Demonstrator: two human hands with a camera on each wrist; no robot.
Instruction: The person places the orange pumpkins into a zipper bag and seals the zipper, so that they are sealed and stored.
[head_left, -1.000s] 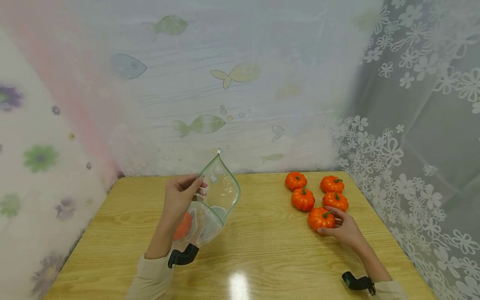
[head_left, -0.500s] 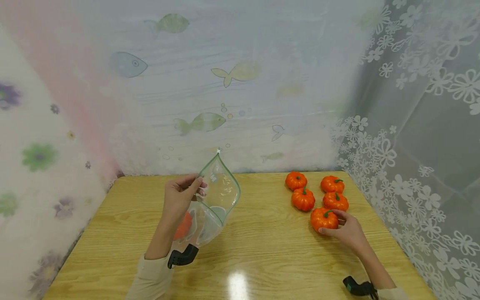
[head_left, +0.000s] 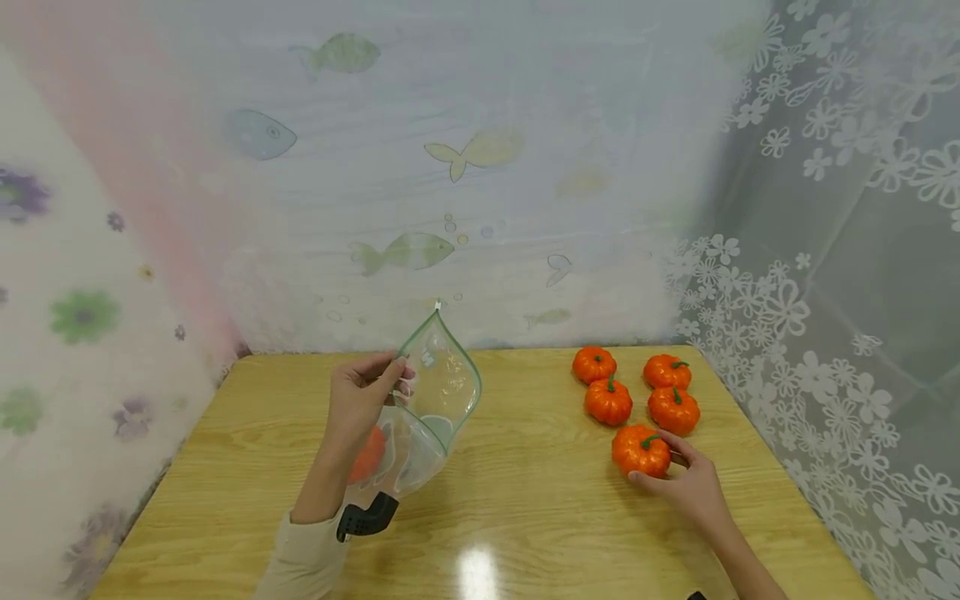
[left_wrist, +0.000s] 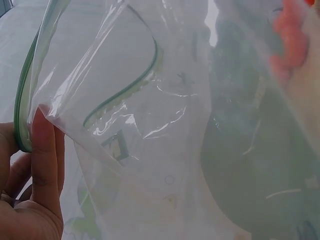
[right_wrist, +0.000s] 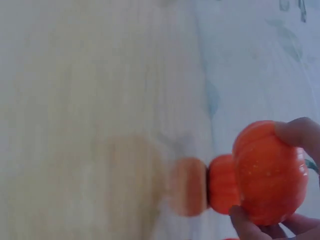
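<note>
My left hand (head_left: 362, 404) pinches the side of a clear zip bag (head_left: 453, 379) with a green-edged mouth, which gapes toward the right. Low in the bag, an orange shape (head_left: 367, 457) shows through the plastic, partly behind my wrist. In the left wrist view, thumb and fingers grip the bag (left_wrist: 165, 130) just below its green zip strip. My right hand (head_left: 693, 485) holds a small orange toy pumpkin (head_left: 640, 451) with a green stem, thumb on the near side and fingers on the far side. The right wrist view shows this pumpkin (right_wrist: 270, 172) between thumb and fingers.
Behind the held pumpkin, several more orange pumpkins (head_left: 608, 402) stand in two short rows at the table's back right. The wooden table (head_left: 525, 500) meets a fish-print curtain (head_left: 480, 208) at the back. A lace-flower curtain (head_left: 810, 292) hangs along the right side.
My right hand has drawn the pumpkin toward me, and a gap has opened between it and the other pumpkins. The left hand and the bag have stayed in place.
</note>
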